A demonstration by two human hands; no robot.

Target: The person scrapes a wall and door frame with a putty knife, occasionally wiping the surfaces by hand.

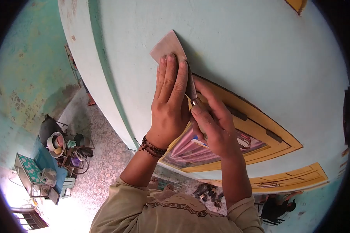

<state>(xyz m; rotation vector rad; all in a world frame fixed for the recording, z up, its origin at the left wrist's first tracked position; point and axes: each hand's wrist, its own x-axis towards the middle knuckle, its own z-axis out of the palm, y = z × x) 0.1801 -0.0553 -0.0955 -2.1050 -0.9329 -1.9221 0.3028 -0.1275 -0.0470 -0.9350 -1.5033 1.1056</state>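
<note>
My right hand (pixel 216 124) is closed round the handle of a trowel with a flat, square-ended metal blade (pixel 170 46) and a dark shank. The blade leans up and left against the pale blue wall (pixel 245 50). My left hand (pixel 169 89) lies along the blade with its fingers stretched out, the fingertips on the metal. Below and behind my hands is a yellow-framed window (pixel 280 143) with a pink curtain. The handle's lower part is hidden in my right palm.
A green strip (pixel 105 66) runs along the wall's left edge. At lower left, a pot (pixel 56 145), bags and a low table (pixel 31 171) stand on the speckled floor (pixel 109 136). Footwear (pixel 209 192) lies below. A person in dark clothes (pixel 276 209) is at lower right.
</note>
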